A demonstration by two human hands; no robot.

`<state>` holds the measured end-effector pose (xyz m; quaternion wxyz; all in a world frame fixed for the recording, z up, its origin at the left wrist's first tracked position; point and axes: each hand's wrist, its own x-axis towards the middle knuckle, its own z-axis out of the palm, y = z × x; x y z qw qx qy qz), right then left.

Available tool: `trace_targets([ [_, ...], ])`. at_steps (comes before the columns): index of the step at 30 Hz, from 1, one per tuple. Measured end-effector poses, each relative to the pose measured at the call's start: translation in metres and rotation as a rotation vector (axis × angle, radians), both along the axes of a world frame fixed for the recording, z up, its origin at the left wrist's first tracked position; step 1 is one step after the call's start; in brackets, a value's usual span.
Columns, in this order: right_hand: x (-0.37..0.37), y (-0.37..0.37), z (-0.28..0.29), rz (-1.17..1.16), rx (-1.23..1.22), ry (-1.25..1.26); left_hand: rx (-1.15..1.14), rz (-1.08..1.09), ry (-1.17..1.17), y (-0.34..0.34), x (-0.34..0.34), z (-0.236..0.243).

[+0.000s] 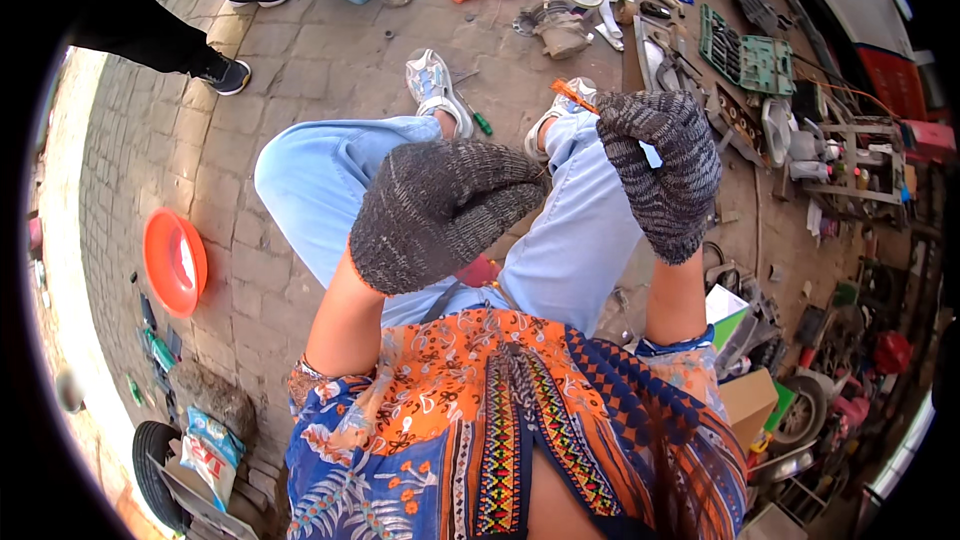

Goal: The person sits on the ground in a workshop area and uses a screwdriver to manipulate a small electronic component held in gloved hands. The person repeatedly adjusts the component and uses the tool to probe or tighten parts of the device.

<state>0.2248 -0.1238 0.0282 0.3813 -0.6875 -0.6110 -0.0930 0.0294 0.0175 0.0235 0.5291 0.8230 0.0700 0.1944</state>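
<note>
Gloves [400, 235] are covering the right hand [672, 172], pinching an orange strip [574, 96], and the left hand [448, 208], curling narrow, holding what I cannot tell.

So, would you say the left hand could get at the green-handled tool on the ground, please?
Probably yes, with a forward lean: the green-handled tool lies uncovered on the ground between the shoes, and nothing seems to block the left hand.

Left head-worn fisheye, facing down; hands [440, 212] close, ground [215, 180] beyond.
</note>
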Motion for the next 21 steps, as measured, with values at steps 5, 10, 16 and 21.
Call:
trace_targets([
  [5, 0.003, -0.005, 0.004, 0.417, -0.26, 0.364, -0.143, 0.225, -0.064, 0.005, 0.003, 0.007],
  [10, -0.018, 0.001, -0.008, 0.561, 0.256, 1.275, -0.203, 0.092, 0.016, 0.01, 0.016, 0.001],
  [16, -0.002, 0.019, 0.001, 0.067, -0.066, 0.207, -0.133, 0.057, -0.054, 0.004, 0.01, -0.009],
  [21, -0.006, -0.002, -0.003, 0.56, -0.135, 0.765, -0.171, 0.099, 0.001, 0.015, 0.013, -0.016],
])
